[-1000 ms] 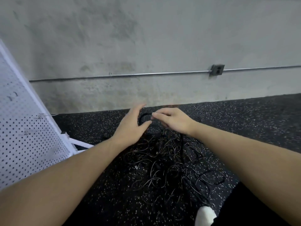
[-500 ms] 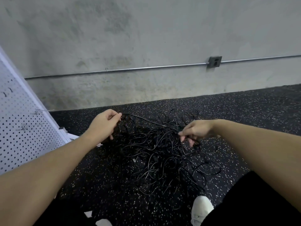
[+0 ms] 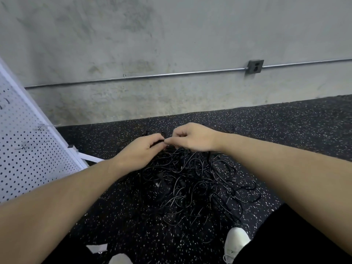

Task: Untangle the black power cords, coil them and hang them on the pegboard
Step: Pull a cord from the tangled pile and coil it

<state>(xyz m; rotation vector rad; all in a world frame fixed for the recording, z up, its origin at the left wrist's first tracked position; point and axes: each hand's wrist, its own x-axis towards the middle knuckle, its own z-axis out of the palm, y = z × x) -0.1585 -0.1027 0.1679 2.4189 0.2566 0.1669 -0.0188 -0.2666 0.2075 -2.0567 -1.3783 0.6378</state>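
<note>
Here, a person bends over a tangle of black power cords (image 3: 192, 180) heaped on a dark speckled floor (image 3: 297, 121); both bare forearms reach in from the bottom corners of the frame and meet at the far edge of the heap, just above frame centre. The left hand (image 3: 140, 151) has its fingers curled round a black cord at the top of the pile; the right hand (image 3: 194, 137), at about one o'clock from the left and nearly touching it, pinches the same stretch of cord between thumb and bent fingers. Exactly where the cord runs inside either grasp is hidden by the fingers. The rest of the cords lie loose in overlapping loops, spreading from under the hands toward five o'clock, with a plug end visible near the middle of the heap. A white pegboard (image 3: 28, 149) leans in at nine o'clock, a few metal hooks (image 3: 23, 146) set in its holes; its white base bar (image 3: 91, 158) rests on the floor just beside the left wrist. A white shoe (image 3: 236, 242) stands at five o'clock, touching the near edge of the tangle. Behind, a grey concrete wall (image 3: 152, 44) carries a metal pipe (image 3: 152, 76) running to an outlet box (image 3: 254, 66) at two o'clock.
</note>
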